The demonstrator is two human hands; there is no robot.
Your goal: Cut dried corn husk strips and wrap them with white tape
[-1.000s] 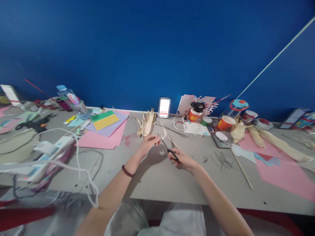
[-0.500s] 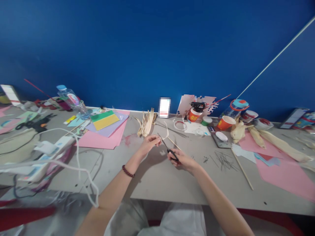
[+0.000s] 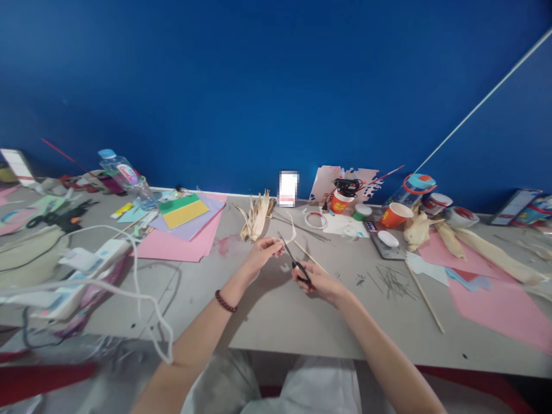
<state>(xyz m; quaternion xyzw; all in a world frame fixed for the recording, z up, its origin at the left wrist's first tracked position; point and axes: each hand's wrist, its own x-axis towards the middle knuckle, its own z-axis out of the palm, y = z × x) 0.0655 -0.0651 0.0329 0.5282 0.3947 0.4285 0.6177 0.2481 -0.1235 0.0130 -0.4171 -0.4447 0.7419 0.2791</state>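
Note:
My right hand (image 3: pixel 314 279) is closed round the black handles of a pair of scissors (image 3: pixel 303 272), whose blades point up and left towards my left hand (image 3: pixel 266 252). The fingers of my left hand are pinched on a thin pale husk strip (image 3: pixel 294 227), which curves up beyond the blades. The blades lie beside the left fingertips; whether they touch the strip cannot be made out. Just behind my left hand stands a bundle of dry corn husks (image 3: pixel 257 217). A thin wooden stick (image 3: pixel 311 257) lies on the table behind my right hand.
Left are coloured papers (image 3: pixel 183 213), a plastic bottle (image 3: pixel 125 173) and a power strip (image 3: pixel 81 279) with white cables. Right are orange cups (image 3: pixel 395 215), a tape ring (image 3: pixel 316 220), cut wires (image 3: pixel 394 283), corn husks (image 3: pixel 495 254) and pink paper (image 3: pixel 504 310). A blue wall (image 3: pixel 276 86) rises behind.
My right hand and the scissors have shifted slightly left, with the blades turned a little more upright. My left hand has barely moved and keeps its pinch.

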